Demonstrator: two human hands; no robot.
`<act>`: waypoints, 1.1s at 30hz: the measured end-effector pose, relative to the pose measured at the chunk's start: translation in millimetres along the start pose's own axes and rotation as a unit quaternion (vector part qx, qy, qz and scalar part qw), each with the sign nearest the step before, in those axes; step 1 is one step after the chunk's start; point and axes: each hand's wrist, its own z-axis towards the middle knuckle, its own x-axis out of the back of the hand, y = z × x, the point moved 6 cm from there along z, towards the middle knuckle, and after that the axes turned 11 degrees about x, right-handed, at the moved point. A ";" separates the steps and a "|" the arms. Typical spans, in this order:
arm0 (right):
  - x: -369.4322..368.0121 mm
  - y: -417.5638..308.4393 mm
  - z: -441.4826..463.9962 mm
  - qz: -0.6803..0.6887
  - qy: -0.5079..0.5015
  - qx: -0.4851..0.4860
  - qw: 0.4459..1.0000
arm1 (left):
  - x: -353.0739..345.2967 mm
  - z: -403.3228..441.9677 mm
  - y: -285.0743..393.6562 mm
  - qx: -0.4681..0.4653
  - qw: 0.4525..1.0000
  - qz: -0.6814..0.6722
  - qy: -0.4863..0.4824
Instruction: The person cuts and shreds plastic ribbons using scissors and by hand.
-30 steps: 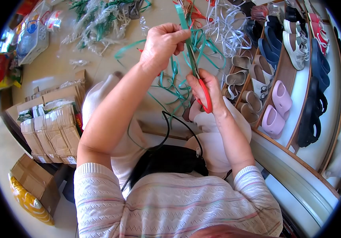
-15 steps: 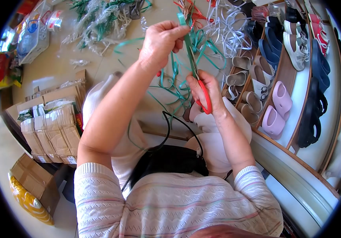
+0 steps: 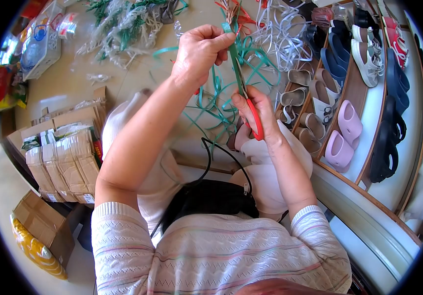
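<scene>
My left hand (image 3: 202,51) pinches a green ribbon (image 3: 234,51) between thumb and fingers, near its upper end. The strip runs down along the blades of the scissors. My right hand (image 3: 256,112) is closed round the red-handled scissors (image 3: 256,120), whose blades point up toward my left hand. How far the blades are apart cannot be made out. Beyond my left hand is a brownish bundle (image 3: 230,9) with red ribbon beside it. Loose green ribbons (image 3: 217,105) lie in loops on the floor under my hands.
White ribbons (image 3: 283,34) are piled at the upper right, beside a rack holding shoes such as pink slippers (image 3: 340,147). Clear and green plastic strips (image 3: 123,29) lie at the upper left. Cardboard boxes (image 3: 66,164) and a white basket (image 3: 42,49) stand at the left. A black bag (image 3: 206,199) rests on my lap.
The upper end of the green ribbon has dropped closer to my left hand's fingertips. Its loose tail at the left has shifted. Both hands are nearly where they were, still closed.
</scene>
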 end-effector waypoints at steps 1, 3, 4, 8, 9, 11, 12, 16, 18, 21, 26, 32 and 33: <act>0.5 -2.0 0.2 -0.001 0.007 0.000 1.000 | 0.4 0.0 0.6 -0.002 1.000 0.005 -0.001; 1.1 -3.8 0.9 -0.003 0.017 0.005 1.000 | 0.9 0.2 2.3 -0.005 1.000 0.014 -0.002; 0.9 -4.1 1.3 -0.004 0.020 0.010 1.000 | 0.9 0.4 3.4 -0.005 1.000 0.008 -0.003; 0.1 4.7 3.3 0.007 -0.004 0.031 1.000 | 1.7 0.9 4.0 -0.009 1.000 0.005 -0.010; 0.6 4.3 4.1 0.002 -0.002 0.034 0.999 | 1.6 1.0 3.5 -0.011 1.000 0.010 -0.013; 2.0 2.8 5.3 -0.008 0.003 0.042 0.999 | -0.9 -2.2 -0.1 -0.008 1.000 0.008 -0.011; 2.4 3.4 4.8 -0.005 0.001 0.035 0.999 | -2.1 -3.5 -1.5 -0.006 1.000 0.007 -0.009; 3.9 2.8 2.4 0.001 0.000 0.013 1.000 | -2.3 -3.1 -1.8 0.002 1.000 0.009 -0.013; 4.5 1.7 2.1 -0.001 0.002 0.012 1.000 | -0.9 -1.5 -1.9 0.003 1.000 0.010 -0.015; 4.7 0.6 2.0 0.004 0.015 0.016 1.000 | -1.2 -1.5 1.1 -0.008 0.999 0.013 -0.030; 5.7 -3.5 3.8 0.007 0.031 0.032 0.999 | -5.3 -3.0 0.1 -0.022 0.999 0.026 -0.032; 4.9 -12.6 4.9 -0.019 0.023 0.060 0.998 | -6.6 -4.7 -0.4 -0.023 0.999 0.027 -0.026; 4.4 -12.7 5.4 -0.009 0.022 0.059 0.998 | -6.7 -4.5 -1.0 -0.023 0.999 0.026 -0.027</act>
